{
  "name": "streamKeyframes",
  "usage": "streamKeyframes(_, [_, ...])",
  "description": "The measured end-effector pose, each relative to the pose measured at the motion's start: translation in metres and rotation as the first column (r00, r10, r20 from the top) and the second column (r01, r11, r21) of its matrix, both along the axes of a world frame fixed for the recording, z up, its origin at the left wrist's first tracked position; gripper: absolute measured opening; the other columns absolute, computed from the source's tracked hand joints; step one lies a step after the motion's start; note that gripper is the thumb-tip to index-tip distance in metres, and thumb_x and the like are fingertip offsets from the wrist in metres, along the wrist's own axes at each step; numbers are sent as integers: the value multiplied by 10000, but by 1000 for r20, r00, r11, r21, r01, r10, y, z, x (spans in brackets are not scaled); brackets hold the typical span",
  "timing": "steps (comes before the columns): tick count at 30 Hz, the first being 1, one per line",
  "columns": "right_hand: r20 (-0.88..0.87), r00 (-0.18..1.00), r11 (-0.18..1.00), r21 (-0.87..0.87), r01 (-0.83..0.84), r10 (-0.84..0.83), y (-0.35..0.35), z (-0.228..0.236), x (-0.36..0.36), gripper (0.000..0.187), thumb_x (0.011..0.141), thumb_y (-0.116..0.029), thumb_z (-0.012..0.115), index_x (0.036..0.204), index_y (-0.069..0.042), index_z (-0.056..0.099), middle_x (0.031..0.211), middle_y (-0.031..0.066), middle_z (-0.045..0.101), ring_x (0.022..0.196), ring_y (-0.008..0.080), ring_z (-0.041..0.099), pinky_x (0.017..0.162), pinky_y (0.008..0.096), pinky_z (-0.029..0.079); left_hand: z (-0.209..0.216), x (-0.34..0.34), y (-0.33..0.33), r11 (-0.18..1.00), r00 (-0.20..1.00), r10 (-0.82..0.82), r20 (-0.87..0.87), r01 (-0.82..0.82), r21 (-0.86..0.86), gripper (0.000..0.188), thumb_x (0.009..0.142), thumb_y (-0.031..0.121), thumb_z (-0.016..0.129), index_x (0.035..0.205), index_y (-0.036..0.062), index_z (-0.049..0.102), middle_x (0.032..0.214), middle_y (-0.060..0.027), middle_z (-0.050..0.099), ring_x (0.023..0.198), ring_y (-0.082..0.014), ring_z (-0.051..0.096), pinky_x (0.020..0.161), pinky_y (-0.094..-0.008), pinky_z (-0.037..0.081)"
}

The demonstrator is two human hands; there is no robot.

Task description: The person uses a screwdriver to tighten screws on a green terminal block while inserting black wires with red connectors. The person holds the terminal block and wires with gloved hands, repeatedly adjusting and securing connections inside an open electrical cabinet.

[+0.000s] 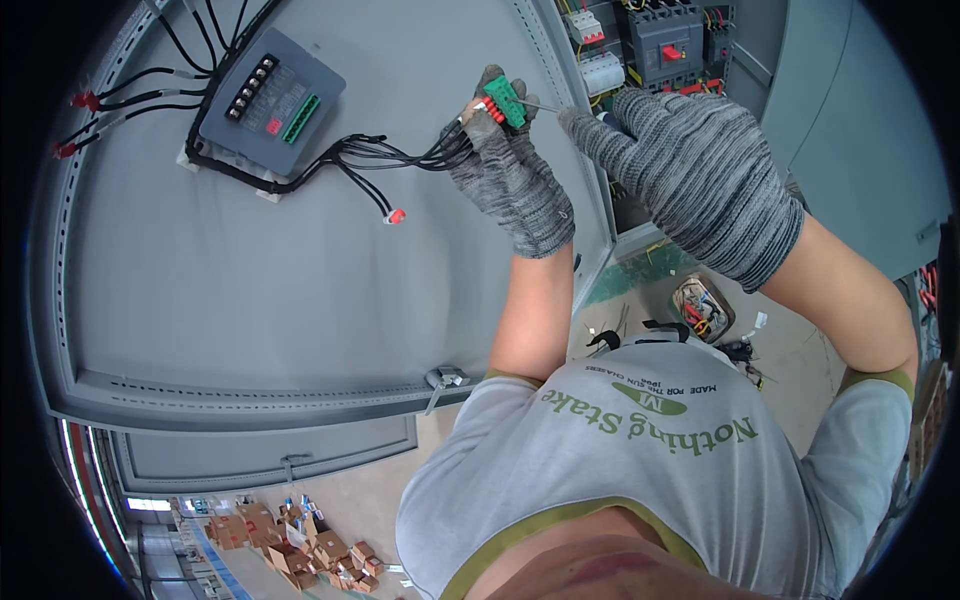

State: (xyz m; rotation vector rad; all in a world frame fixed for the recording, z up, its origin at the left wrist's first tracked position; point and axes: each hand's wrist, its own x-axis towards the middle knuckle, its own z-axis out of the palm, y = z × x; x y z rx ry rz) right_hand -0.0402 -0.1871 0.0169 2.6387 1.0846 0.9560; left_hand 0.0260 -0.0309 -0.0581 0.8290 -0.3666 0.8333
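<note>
My left hand [508,185], in a grey knit glove, is closed around a green terminal plug [505,102]. Red-tipped black wires [430,158] run into the plug from a bundle on the left. In my gloved right hand [695,170] is a screwdriver; its thin shaft [542,106] points left and its tip meets the plug. Most of the handle is hidden by the fingers. Left of the hands, a grey control module [272,100] with a black terminal strip and a green socket is mounted on the cabinet door [330,290].
Loose wire ends with a red tip [396,216] hang below the bundle. A door latch [446,378] sticks out at the lower edge. Behind my right hand is a breaker [668,50] inside the cabinet. A tool tub [703,306] and several cardboard boxes [310,545] stand on the floor.
</note>
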Motion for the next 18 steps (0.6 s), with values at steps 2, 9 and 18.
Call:
streamKeyframes(2, [134,990,997,-73,-22,32,3,0,4,524,810,-125,600,1328,-154,530,883,77,612,725,239,638,581,375,506,-1,1,1,1000,1000,17,-8,-17,6,338,937,300,611,1052,-14,557,1170,-213,604,965,-270,622,826,-366,533])
streamKeyframes(9, [-229,974,999,45,11,0,7,8,17,544,807,-48,576,1341,-124,506,843,104,622,738,237,651,624,354,514,-3,14,7,991,993,115,-1,-115,74,333,932,286,616,1025,-32,595,1041,-190,659,874,-237,632,796,-346,526])
streamKeyframes(18, [-433,54,336,767,547,900,1,-22,25,374,958,-169,519,1321,-81,507,694,-17,505,533,58,430,482,218,382,-6,14,9,962,976,217,34,-220,159,387,962,322,561,1067,-49,599,1050,-181,658,845,-220,635,776,-342,523])
